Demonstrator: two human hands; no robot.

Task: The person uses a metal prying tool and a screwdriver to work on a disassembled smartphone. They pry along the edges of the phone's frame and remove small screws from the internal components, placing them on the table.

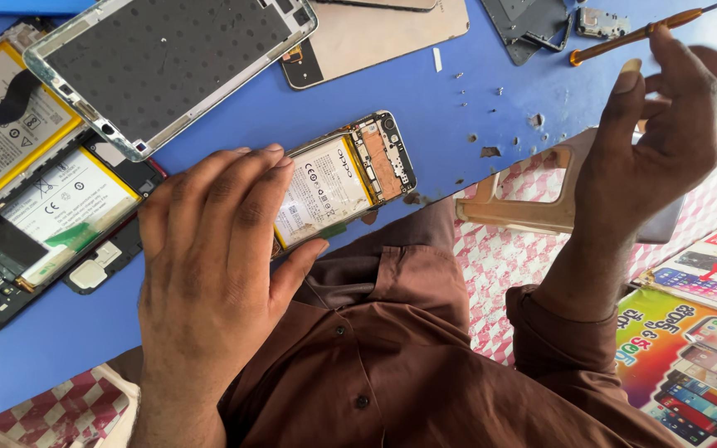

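Blue table (309,108) first: our left hand (209,257) lies spread, flat on the opened phone (342,178), whose long axis runs up-right from the fingertips. Our right hand (665,124), well off to its right, pinches a thin orange-handled screwdriver (636,35).

— Where's your left hand (209,249)?
— Flat, palm down, fingers (246,178) together, thumb spread, at the bench (425,83) edge.
— Your right hand (665,124)?
— Raised beyond that edge, fingers curled, forearm sleeved.
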